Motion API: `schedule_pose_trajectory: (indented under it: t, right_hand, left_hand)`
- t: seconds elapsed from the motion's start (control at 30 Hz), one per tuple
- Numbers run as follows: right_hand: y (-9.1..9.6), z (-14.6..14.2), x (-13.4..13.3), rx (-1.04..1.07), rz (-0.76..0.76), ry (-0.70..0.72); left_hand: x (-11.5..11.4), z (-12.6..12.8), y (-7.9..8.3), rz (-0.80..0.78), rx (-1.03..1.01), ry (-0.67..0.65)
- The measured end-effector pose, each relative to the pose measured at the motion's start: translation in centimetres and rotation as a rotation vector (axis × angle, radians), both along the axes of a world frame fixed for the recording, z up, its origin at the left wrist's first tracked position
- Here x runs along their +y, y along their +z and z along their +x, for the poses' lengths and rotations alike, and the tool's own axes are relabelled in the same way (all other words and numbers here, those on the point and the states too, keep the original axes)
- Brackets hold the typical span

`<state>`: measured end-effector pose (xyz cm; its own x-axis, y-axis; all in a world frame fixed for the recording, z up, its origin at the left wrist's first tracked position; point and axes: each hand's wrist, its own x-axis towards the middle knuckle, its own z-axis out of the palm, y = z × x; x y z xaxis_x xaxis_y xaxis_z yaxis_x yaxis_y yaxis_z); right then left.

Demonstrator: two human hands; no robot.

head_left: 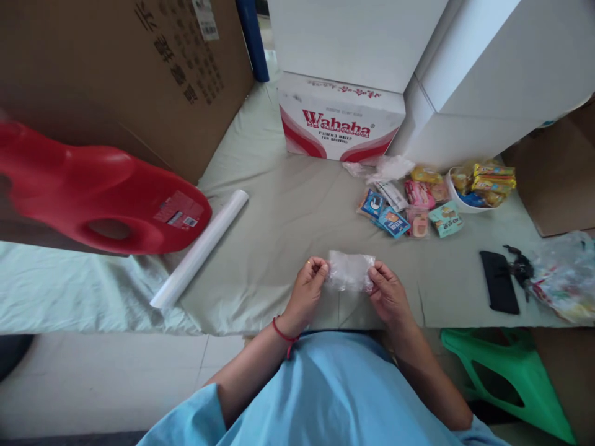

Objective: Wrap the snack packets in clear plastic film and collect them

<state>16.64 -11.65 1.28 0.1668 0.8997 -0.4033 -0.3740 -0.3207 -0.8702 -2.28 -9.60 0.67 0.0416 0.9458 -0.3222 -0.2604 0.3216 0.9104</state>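
My left hand (pixel 309 288) and my right hand (pixel 387 290) each pinch one end of a small clear plastic bag (pixel 349 271), holding it stretched between them just above the grey-green cloth (pixel 288 217). Both hands have their fingers closed on the bag's edges. A red string is tied round my left wrist. Beyond the bag lie several small snack packets (pixel 409 207) on the cloth. A white bowl (pixel 471 201) with more packets in it sits at their right.
A roll of clear film (pixel 201 249) lies to the left, beside a red plastic stool (pixel 93 192) on its side. A Wahaha carton (pixel 341 121) and white boxes stand behind. A black pouch (pixel 499 282), keys and a plastic bag lie right; a green stool (pixel 506 371) below.
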Motion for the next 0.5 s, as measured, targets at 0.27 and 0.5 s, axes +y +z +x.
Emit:
schedule_pose_trajectory:
  t: [0.27, 0.5]
  right_hand:
    - [-0.8, 2.9, -0.1, -0.267, -0.039, 0.039]
    - [1.1, 1.3, -1.2, -0.899, 0.537, 0.272]
  left_hand:
    - [1.3, -0.8, 0.3, -0.097, -0.228, 0.215]
    - [0.9, 0.0, 0.9, -0.033, -0.069, 0.273]
